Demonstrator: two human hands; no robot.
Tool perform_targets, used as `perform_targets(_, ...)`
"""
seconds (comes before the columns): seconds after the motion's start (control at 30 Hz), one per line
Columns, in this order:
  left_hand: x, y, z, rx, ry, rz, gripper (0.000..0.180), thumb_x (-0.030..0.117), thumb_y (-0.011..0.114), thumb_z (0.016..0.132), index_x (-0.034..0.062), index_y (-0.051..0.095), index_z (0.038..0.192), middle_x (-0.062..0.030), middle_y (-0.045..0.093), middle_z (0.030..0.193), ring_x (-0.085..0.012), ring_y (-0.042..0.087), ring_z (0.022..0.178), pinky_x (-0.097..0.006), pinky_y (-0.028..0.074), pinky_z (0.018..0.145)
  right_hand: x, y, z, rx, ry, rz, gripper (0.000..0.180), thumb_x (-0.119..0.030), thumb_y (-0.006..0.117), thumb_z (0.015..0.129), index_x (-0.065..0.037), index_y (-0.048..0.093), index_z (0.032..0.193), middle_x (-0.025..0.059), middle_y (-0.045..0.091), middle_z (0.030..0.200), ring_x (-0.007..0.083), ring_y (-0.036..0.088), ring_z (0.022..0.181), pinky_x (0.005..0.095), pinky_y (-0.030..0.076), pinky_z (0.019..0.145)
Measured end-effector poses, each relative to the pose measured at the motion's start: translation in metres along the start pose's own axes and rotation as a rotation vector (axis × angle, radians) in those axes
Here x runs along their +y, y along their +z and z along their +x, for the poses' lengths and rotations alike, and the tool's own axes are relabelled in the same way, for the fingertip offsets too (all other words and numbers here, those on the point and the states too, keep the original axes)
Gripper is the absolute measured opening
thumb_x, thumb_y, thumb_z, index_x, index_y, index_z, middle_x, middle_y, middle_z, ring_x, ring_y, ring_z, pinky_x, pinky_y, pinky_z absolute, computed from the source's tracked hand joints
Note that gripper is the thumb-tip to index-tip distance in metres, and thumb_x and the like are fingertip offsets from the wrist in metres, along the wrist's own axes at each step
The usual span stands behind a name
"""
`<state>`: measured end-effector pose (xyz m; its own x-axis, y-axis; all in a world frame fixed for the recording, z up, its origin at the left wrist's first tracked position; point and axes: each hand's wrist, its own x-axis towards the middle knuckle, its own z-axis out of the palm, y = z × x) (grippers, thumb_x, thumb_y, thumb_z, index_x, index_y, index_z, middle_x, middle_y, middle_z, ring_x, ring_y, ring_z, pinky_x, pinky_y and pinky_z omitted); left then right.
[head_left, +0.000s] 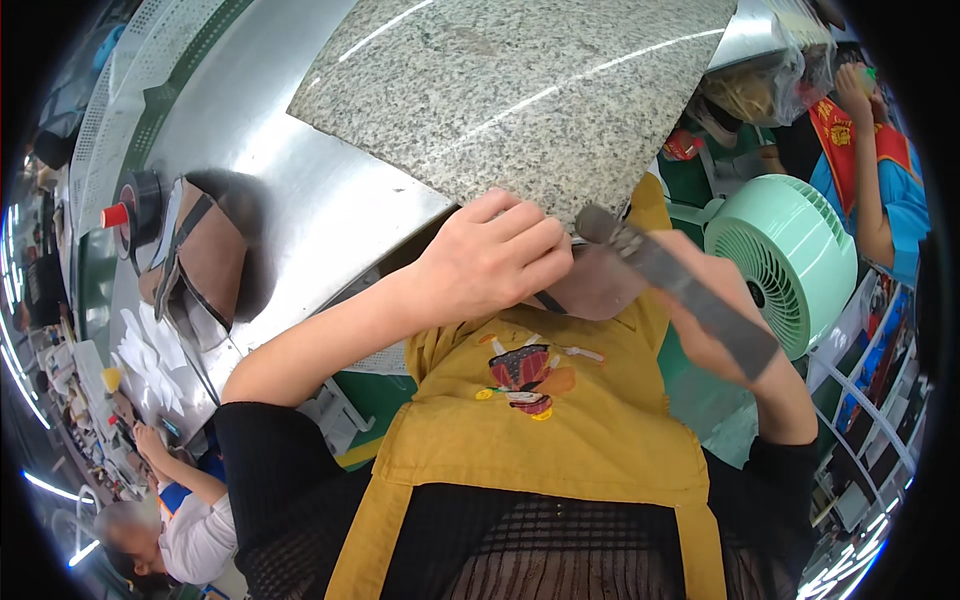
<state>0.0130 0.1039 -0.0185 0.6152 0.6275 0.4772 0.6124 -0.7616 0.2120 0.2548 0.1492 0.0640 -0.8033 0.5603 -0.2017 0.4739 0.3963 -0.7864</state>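
My left hand [505, 250] is closed, its fingers curled over the edge of a brown leather shoe upper [600, 285]. The piece lies at the near edge of the speckled granite slab [520, 110], above my yellow apron [540, 420]. Just to its right, my right hand [715, 290] is wrapped round a dark hammer [690, 300], smeared by motion. The hammer's rounded end is by the slab's near corner, close to my left fingers. My right fingers are partly hidden behind the tool.
On the metal table [290, 200] at left stand more brown shoe uppers [212, 255], a dark round container [145, 205] with a red cap and white paper pieces [150, 360]. A mint-green fan [785, 260] stands at right. Other people [190, 530] are at far left and far right.
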Motion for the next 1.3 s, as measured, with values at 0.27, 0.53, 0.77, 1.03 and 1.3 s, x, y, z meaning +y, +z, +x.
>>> perform_targets(0.27, -0.003, 0.002, -0.004, 0.013, 0.012, 0.016, 0.023, 0.013, 0.064, 0.07, 0.0099, 0.061, 0.093, 0.0004, 0.053, 0.083, -0.0163, 0.054, 0.082, -0.034, 0.042, 0.078, -0.011, 0.003, 0.003, 0.057, 0.043, -0.034, 0.039, -0.005, 0.057, 0.081, -0.003, 0.047, 0.118, 0.0184, 0.061, 0.09, 0.0399, 0.061, 0.082, 0.0413, 0.049, 0.066)
perform_targets(0.53, -0.009, -0.007, -0.006, -0.037, -0.143, -0.161, 0.027, 0.014, 0.069, 0.065, 0.0123, 0.064, 0.091, 0.0007, 0.055, 0.086, -0.0181, 0.053, 0.088, -0.038, 0.04, 0.085, -0.01, 0.003, 0.004, -0.004, 0.109, 0.074, 0.032, -0.004, 0.052, 0.085, -0.001, 0.049, 0.116, 0.0182, 0.06, 0.089, 0.0371, 0.059, 0.077, 0.037, 0.047, 0.068)
perform_targets(0.77, -0.008, -0.004, -0.01, 0.012, 0.035, -0.018, 0.023, 0.012, 0.062, 0.07, 0.009, 0.062, 0.092, -0.0002, 0.055, 0.088, -0.0169, 0.055, 0.087, -0.036, 0.044, 0.085, -0.008, 0.006, 0.004, -0.087, 0.026, -0.068, 0.041, -0.003, 0.056, 0.084, -0.003, 0.047, 0.124, 0.0165, 0.06, 0.091, 0.0368, 0.061, 0.08, 0.0363, 0.05, 0.068)
perform_targets(1.03, -0.009, -0.006, -0.011, 0.005, -0.143, -0.188, 0.018, 0.014, 0.068, 0.074, 0.0114, 0.064, 0.091, 0.0003, 0.056, 0.087, -0.0197, 0.054, 0.09, -0.039, 0.04, 0.09, -0.015, 0.015, 0.009, -0.05, 0.075, -0.13, 0.028, -0.011, 0.058, 0.086, -0.004, 0.049, 0.111, 0.0184, 0.062, 0.091, 0.038, 0.062, 0.082, 0.0426, 0.05, 0.067)
perform_targets(1.3, -0.01, -0.009, -0.015, 0.016, -0.087, -0.119, 0.024, 0.012, 0.068, 0.066, 0.0124, 0.064, 0.089, 0.0012, 0.055, 0.087, -0.0201, 0.053, 0.089, -0.042, 0.04, 0.093, -0.02, 0.008, 0.009, 0.016, 0.125, 0.035, 0.035, -0.011, 0.058, 0.084, -0.004, 0.048, 0.117, 0.0173, 0.061, 0.089, 0.0372, 0.062, 0.081, 0.0385, 0.05, 0.067)
